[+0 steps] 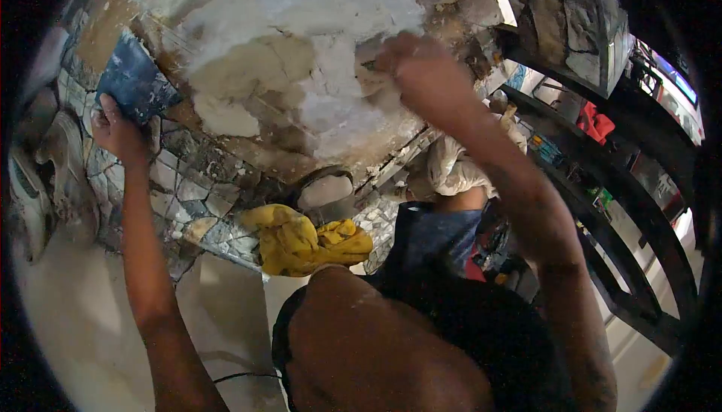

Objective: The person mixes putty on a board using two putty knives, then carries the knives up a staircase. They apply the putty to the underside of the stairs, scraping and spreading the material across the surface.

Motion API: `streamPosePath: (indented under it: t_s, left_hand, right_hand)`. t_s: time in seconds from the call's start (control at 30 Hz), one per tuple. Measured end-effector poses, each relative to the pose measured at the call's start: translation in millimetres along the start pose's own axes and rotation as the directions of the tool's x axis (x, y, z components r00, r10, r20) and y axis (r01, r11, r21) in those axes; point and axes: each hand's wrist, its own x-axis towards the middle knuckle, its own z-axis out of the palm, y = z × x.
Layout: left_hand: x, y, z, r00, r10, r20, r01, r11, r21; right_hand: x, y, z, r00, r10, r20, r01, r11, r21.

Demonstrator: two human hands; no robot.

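Observation:
My left hand (114, 130) pinches the lower edge of a dark blue, roughly four-sided flat sheet (137, 79) with pale smears; its exact kind does not show. My right hand (421, 66) is closed and slightly blurred over a patchy surface (338, 115) coated in white and beige plaster-like material. A small dark edge shows by its fingers, but what it holds is hidden. Beneath the coated surface, a crumpled yellow cloth (301, 243) lies near my knee, beside a rounded dark object (325, 190) with a pale top.
Dusty shoes (68, 171) stand at the left on mosaic stone tiles (169, 171). A pale crumpled cloth or bag (455, 167) lies below my right forearm. Dark curved bars (602, 239) run down the right side, below a stone-faced block (560, 21). Cluttered items show behind the bars.

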Motion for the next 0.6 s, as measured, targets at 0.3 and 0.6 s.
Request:
streamPosePath:
  t_s: [0.3, 0.6]
  left_hand:
    - [-6, -1, 3, 0.993, -0.119, -0.016, 0.117, 0.988, -0.098]
    - [1, -12, 0, 0.994, -0.11, 0.01, 0.111, 0.992, -0.06]
  right_hand:
    - [6, 10, 1, 0.994, -0.075, -0.081, 0.071, 0.996, -0.057]
    - [6, 8, -3, 1.0, 0.011, -0.026, -0.011, 1.0, -0.006]
